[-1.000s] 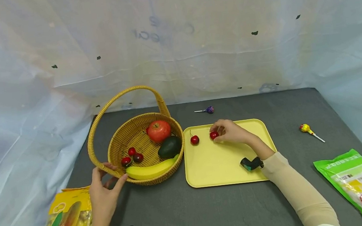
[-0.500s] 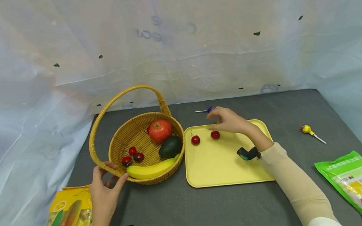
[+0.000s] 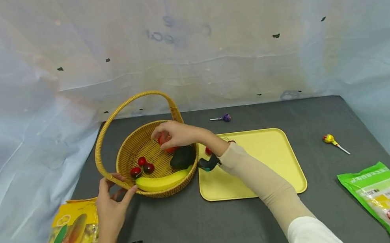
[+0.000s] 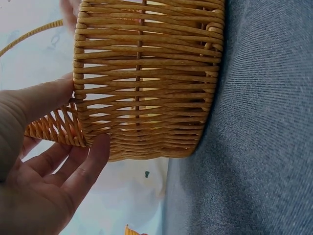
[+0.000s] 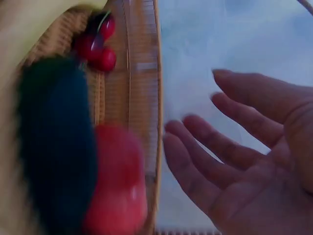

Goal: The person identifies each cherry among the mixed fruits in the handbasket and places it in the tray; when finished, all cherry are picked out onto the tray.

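Note:
My left hand (image 3: 113, 209) grips the near-left rim of the yellow-brown wicker basket (image 3: 137, 145), at the foot of its handle. In the left wrist view, its thumb (image 4: 46, 100) and fingers lie on either side of the woven rim. Over the basket, my right hand (image 3: 178, 134) hovers above a round red fruit (image 3: 170, 149), partly covering it. The right wrist view shows its fingers spread and slightly bent, holding nothing. Also in the basket are a dark green avocado (image 3: 182, 158), a banana (image 3: 163, 182) and three cherries (image 3: 143, 164) near the left side.
A yellow tray (image 3: 264, 165) lies right of the basket; a cherry (image 3: 208, 151) on it is half hidden by my right wrist. Behind it is a purple lollipop (image 3: 226, 117). A yellow lollipop (image 3: 329, 138) and green bag (image 3: 384, 192) lie right, a yellow bag (image 3: 68, 241) left.
My right hand has let go of a cherry on the tray, risen, and swung left over the basket. The left hand has stayed on the basket rim.

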`<state>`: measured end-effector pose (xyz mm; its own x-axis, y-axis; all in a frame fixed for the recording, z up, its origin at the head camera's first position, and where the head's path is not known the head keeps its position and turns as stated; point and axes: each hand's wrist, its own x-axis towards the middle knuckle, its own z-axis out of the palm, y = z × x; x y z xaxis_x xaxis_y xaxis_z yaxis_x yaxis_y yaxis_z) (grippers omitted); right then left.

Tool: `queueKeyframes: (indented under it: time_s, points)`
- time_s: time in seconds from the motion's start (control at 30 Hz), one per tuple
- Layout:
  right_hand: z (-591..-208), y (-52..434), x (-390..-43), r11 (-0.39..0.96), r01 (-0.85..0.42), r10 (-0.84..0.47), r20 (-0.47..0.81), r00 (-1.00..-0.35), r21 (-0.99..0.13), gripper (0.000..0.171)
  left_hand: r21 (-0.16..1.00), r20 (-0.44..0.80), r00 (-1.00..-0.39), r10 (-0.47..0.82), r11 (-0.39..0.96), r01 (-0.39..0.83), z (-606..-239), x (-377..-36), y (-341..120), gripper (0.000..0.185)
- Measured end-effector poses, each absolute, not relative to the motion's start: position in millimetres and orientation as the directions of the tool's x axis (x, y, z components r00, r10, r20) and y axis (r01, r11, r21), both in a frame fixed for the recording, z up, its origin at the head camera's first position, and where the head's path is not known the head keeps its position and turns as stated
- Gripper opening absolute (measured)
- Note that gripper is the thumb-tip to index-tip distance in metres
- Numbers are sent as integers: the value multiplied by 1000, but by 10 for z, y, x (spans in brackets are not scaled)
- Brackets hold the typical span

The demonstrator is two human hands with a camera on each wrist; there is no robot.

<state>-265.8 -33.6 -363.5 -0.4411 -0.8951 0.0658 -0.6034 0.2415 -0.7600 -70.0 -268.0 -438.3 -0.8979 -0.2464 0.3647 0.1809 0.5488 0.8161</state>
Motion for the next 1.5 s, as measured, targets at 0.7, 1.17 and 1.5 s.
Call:
queueKeyframes:
  time_s: [0.7, 1.17, 1.5]
  points:
    - [-3979, -1247, -2565, 467, -486, -884, -382, -270, -738, 29, 820, 364, -896, -256, 544, 177, -4374, -712, -2661, 58]
    - [-3947, -1225, -2563, 465, -531, -884, -411, -225, -708, 20, 812, 370, -894, -251, 555, 181, -4389, -740, -2667, 57]
    - [-3517, -301, -2654, 122, -606, -974, 22, -225, -786, 23, 803, 390, -893, -224, 557, 211, -4409, -770, -2650, 54]
